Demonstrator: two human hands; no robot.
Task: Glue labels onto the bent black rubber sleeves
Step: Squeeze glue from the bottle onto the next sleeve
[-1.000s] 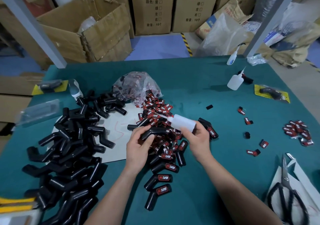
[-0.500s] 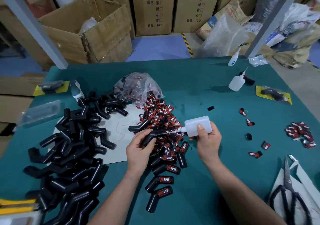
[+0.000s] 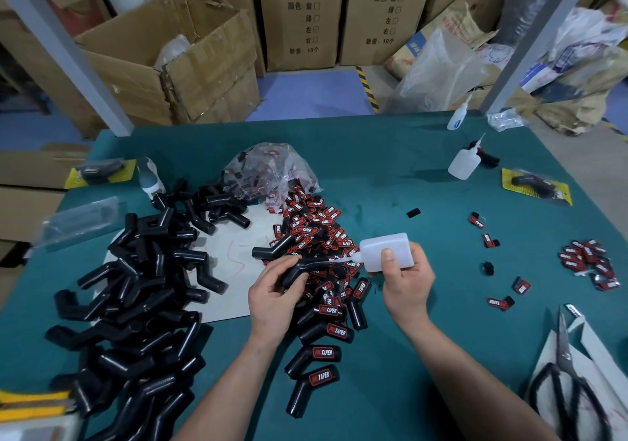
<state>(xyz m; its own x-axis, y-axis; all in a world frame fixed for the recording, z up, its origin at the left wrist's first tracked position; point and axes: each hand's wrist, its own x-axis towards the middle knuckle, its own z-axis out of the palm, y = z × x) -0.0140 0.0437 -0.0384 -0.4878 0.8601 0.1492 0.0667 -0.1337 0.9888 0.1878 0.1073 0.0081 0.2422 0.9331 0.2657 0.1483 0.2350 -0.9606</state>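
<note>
My left hand [image 3: 275, 301] grips a bent black rubber sleeve [image 3: 307, 268] over the middle of the green table. My right hand [image 3: 406, 282] holds a white glue bottle [image 3: 387, 249] on its side, with its nozzle tip touching the sleeve's upper arm. Under both hands lies a heap of red-and-black labels [image 3: 314, 226] spilling from a clear bag [image 3: 272, 172]. Several labelled sleeves [image 3: 323, 354] lie just in front of my hands. A big pile of bare black sleeves [image 3: 136, 304] fills the left side.
Two more glue bottles [image 3: 464, 163] stand at the back right. Loose labels [image 3: 589, 262] lie scattered on the right, and black scissors [image 3: 567, 383] rest on white paper at the right front. Packaged sleeves on yellow cards [image 3: 537, 185] lie at both sides. Cardboard boxes stand behind the table.
My right hand swung the glue bottle round from pointing up-left to lying level, and brought its nozzle onto the sleeve in my left hand. The left hand barely moved.
</note>
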